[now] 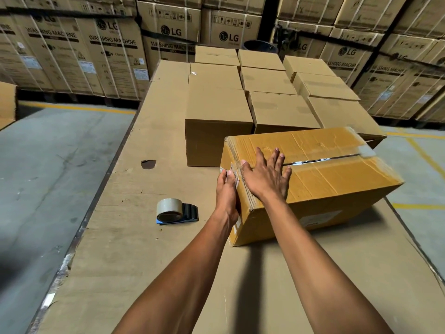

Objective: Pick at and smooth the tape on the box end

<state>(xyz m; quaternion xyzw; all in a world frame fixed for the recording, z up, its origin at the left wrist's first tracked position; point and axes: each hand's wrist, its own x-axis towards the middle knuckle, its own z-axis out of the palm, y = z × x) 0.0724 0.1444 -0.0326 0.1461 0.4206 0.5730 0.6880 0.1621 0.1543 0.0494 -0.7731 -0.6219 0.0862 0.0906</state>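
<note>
A yellowish cardboard box (337, 179) lies on a cardboard-covered table (134, 237), its top seam partly taped, with loose tape at the far end. My right hand (267, 174) lies flat on the box's top near the left end, fingers straight and spread over the seam. My left hand (226, 196) presses against the box's left end face, fingers straight and pointing up along the taped edge. A tape dispenser (175, 210) with a clear roll rests on the table to the left of my left hand.
Several closed brown boxes (216, 104) stand in rows on the table behind the yellowish one. Stacks of large washing machine cartons (84, 56) line the back. Concrete floor (48, 165) with yellow lines lies on both sides. The table covering has a small hole (148, 164).
</note>
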